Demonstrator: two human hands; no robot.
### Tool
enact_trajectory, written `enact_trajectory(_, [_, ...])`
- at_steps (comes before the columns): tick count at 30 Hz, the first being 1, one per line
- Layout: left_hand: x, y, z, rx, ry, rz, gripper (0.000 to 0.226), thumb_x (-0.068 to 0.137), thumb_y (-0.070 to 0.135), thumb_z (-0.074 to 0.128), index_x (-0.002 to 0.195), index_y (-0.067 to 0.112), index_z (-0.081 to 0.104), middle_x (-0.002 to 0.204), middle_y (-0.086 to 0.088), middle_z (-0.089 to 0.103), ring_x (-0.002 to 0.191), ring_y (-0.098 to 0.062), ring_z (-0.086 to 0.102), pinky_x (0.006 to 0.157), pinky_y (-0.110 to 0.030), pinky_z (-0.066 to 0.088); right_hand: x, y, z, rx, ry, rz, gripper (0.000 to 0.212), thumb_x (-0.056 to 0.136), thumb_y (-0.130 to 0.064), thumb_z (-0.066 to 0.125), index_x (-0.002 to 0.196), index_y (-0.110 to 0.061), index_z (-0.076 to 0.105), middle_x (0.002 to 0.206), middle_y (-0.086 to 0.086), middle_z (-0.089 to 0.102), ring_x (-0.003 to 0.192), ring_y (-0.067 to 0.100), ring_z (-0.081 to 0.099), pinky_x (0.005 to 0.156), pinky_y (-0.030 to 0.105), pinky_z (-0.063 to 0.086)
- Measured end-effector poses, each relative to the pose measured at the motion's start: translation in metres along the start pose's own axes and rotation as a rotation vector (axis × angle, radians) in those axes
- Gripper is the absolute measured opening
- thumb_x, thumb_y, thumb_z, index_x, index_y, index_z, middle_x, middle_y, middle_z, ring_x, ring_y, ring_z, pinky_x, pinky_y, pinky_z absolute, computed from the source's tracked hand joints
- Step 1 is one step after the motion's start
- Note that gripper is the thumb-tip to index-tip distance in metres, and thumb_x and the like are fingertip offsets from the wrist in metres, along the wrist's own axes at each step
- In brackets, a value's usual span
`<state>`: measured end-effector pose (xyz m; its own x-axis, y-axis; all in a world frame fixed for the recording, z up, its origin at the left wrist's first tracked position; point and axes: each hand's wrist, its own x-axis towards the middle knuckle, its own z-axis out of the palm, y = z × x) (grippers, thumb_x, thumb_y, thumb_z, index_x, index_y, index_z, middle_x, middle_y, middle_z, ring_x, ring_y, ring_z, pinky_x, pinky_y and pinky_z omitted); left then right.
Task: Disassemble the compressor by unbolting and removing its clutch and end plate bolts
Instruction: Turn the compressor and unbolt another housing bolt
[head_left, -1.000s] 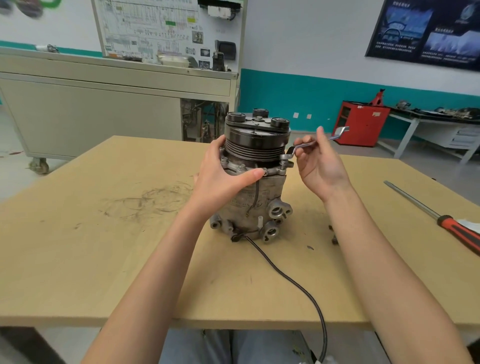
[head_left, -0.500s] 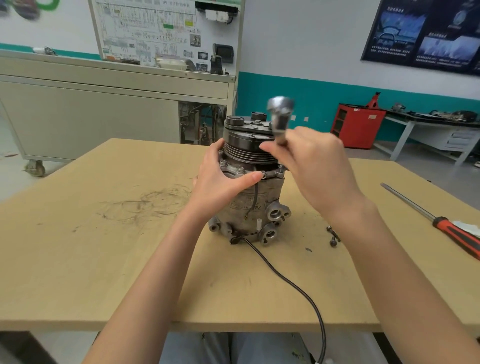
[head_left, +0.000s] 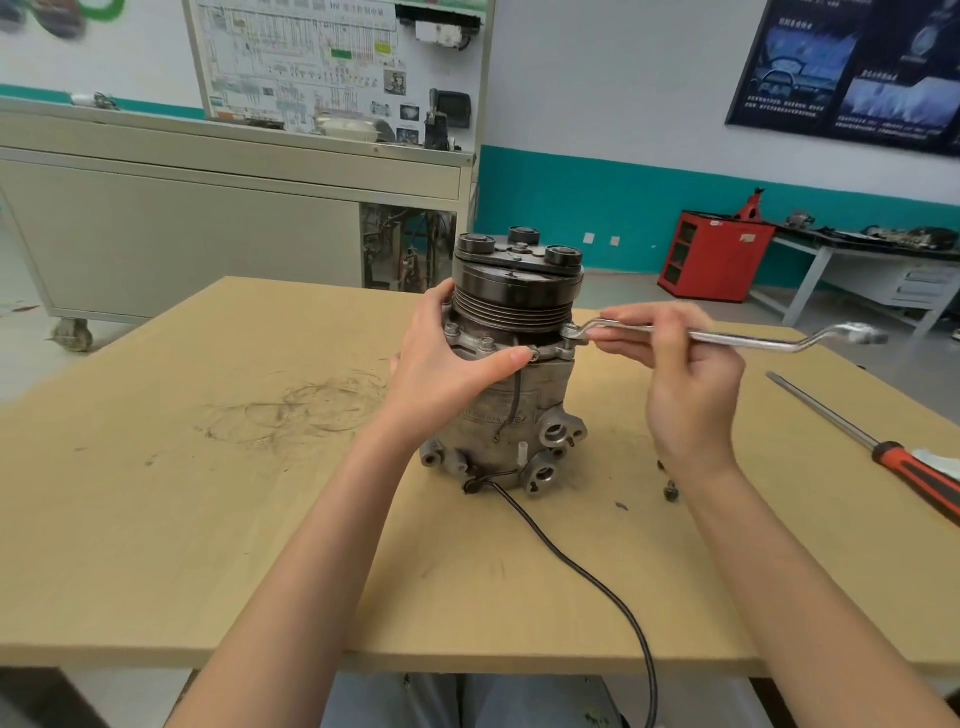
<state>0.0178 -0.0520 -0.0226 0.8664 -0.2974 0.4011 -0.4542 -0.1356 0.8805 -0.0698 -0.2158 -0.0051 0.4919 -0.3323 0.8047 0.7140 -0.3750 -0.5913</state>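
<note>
The left hand (head_left: 447, 374) is gripping the compressor (head_left: 540, 400), fingers curling behind its upper flange and thumb lying across the front, just below the grooved pulley (head_left: 514, 306). The compressor is standing upright near the middle of the wooden table (head_left: 156, 519), a black cable (head_left: 597, 582) trailing from its base toward the near edge. A wrench (head_left: 727, 339) is sitting on a bolt at the flange's right side — the right hand (head_left: 685, 395) is pinching its shaft, fingers closed on it. Small loose bolts (head_left: 671, 492) are lying beside that wrist — a red-handled screwdriver (head_left: 883, 449) is lying farther right.
</note>
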Motion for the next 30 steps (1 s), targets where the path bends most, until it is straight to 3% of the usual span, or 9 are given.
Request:
enact_trajectory(5, [0.001,0.0,-0.001,0.003,0.008,0.002,0.111,0.048,0.072,0.068,0.144,0.036,0.024,0.143,0.009,0.043,0.133,-0.013,0.041,0.114,-0.054,0.027,0.031,0.021,-0.009,0.543,-0.045,0.605,0.036,0.103,-0.016,0.031,0.078,-0.007,0.055,0.076,0.007,0.072,0.065,0.014,0.068,0.057,0.018,0.053])
enact_trajectory(8, [0.0,0.0,-0.001,0.004,0.007,0.006,0.111,0.048,0.071,0.068,0.144,0.035,0.025,0.144,0.009,0.043,0.133,-0.013,0.041,0.114,-0.054,0.027,0.045,0.024,-0.01,0.599,-0.045,0.669,0.036,0.103,-0.021,0.032,0.077,-0.007,0.053,0.071,0.007,0.071,0.058,0.01,0.066,0.054,0.015,0.052])
enact_trajectory(10, [0.0,0.001,-0.001,0.003,0.002,0.011,0.111,0.048,0.071,0.068,0.144,0.035,0.025,0.144,0.01,0.042,0.132,-0.012,0.042,0.114,-0.054,0.027,0.052,0.014,-0.013,0.47,-0.009,0.577,0.042,0.103,-0.028,0.033,0.076,-0.007,0.056,0.069,0.008,0.071,0.057,0.013,0.067,0.052,0.016,0.052])
enact_trajectory(13, [0.0,0.001,-0.002,0.004,0.005,0.01,0.112,0.048,0.072,0.067,0.145,0.035,0.024,0.145,0.01,0.041,0.133,-0.012,0.041,0.114,-0.054,0.027,0.05,-0.009,-0.014,0.05,0.011,0.317,0.045,0.102,-0.034,0.035,0.074,-0.01,0.06,0.064,0.006,0.071,0.054,0.018,0.069,0.047,0.018,0.051])
enact_trajectory(17, [-0.001,0.002,-0.001,0.013,0.007,0.011,0.112,0.049,0.072,0.067,0.145,0.035,0.024,0.145,0.01,0.04,0.133,-0.011,0.04,0.114,-0.054,0.026,0.036,-0.033,0.003,-0.353,-0.104,-0.133,0.035,0.098,-0.029,0.046,0.076,-0.009,0.064,0.062,0.009,0.067,0.051,0.014,0.067,0.048,0.026,0.055])
enact_trajectory(20, [-0.002,0.002,-0.001,0.011,0.005,0.019,0.109,0.049,0.072,0.067,0.144,0.035,0.026,0.143,0.009,0.042,0.132,-0.011,0.041,0.113,-0.054,0.028,0.023,-0.035,0.017,-0.67,-0.168,-0.501,0.045,0.095,-0.031,0.049,0.073,0.003,0.067,0.062,0.013,0.064,0.05,0.024,0.063,0.047,0.037,0.053])
enact_trajectory(22, [-0.001,0.002,-0.001,0.009,0.007,0.018,0.105,0.05,0.071,0.067,0.14,0.037,0.028,0.141,0.009,0.044,0.13,-0.012,0.044,0.112,-0.054,0.029,0.014,-0.031,0.023,-0.935,-0.176,-0.706,0.045,0.094,-0.032,0.054,0.071,0.005,0.066,0.062,0.014,0.063,0.047,0.025,0.059,0.041,0.032,0.048])
enact_trajectory(26, [0.0,0.003,0.0,-0.051,-0.03,-0.005,0.099,0.049,0.067,0.073,0.131,0.046,0.024,0.139,0.006,0.05,0.128,-0.014,0.048,0.112,-0.053,0.031,0.003,-0.03,0.032,-1.208,-0.149,-0.825,0.021,0.083,-0.018,0.069,0.069,-0.003,0.065,0.06,0.008,0.057,0.042,0.015,0.045,0.039,0.017,0.027])
enact_trajectory(30, [0.001,0.003,0.0,-0.09,-0.042,-0.012,0.101,0.05,0.062,0.076,0.136,0.041,0.026,0.139,0.003,0.052,0.129,-0.016,0.049,0.112,-0.053,0.03,0.001,-0.034,0.037,-1.302,-0.098,-0.816,0.016,0.078,-0.012,0.075,0.068,-0.005,0.063,0.059,0.007,0.055,0.042,0.015,0.044,0.048,0.018,0.017])
